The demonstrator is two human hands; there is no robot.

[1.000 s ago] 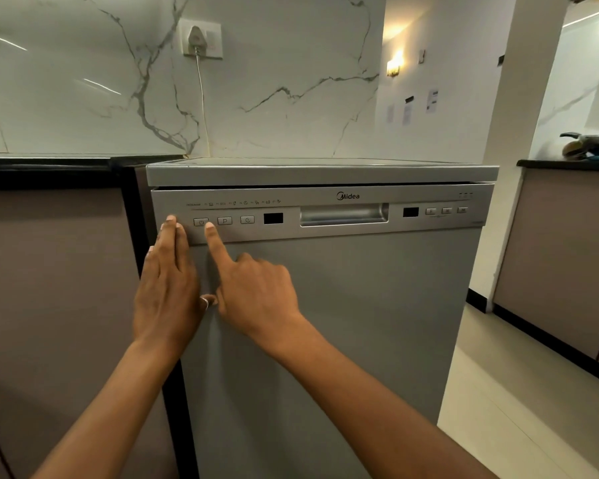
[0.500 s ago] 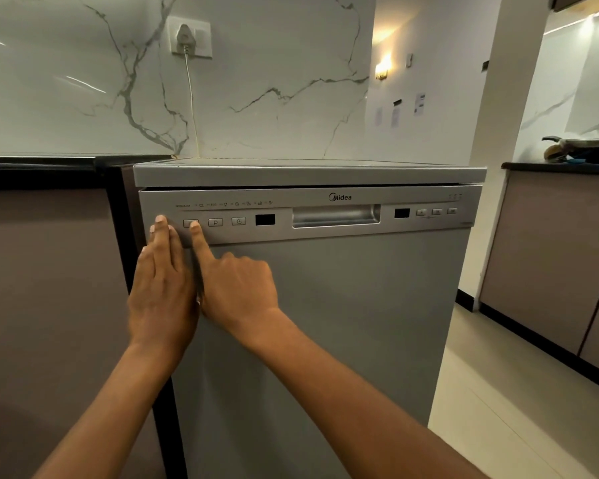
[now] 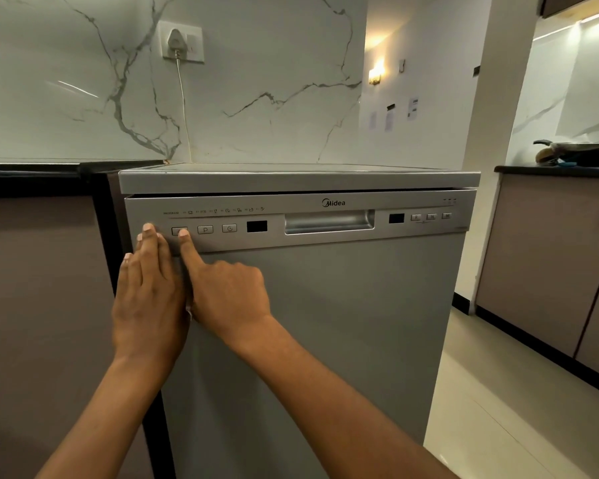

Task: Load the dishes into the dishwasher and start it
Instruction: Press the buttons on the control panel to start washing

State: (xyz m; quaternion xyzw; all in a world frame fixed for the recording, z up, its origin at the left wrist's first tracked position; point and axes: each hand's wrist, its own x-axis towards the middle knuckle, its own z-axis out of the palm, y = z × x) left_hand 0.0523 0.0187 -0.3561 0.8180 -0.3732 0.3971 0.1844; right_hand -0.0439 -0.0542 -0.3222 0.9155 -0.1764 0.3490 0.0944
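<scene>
A silver dishwasher stands with its door closed. My left hand lies flat with straight fingers against the left end of the control panel. My right hand points with a straight index finger, the other fingers curled. Its fingertip touches the leftmost button. Both small displays are dark. No dishes show.
A recessed door handle sits mid-panel, with more buttons at the right. A plug and cord hang on the marble wall behind. Brown cabinets flank the left. A counter with a pan stands at the right beyond the tiled floor.
My right index fingertip has stayed at the leftmost button while my left hand kept flat on the panel's end. The view has shifted slightly. The displays stay dark.
</scene>
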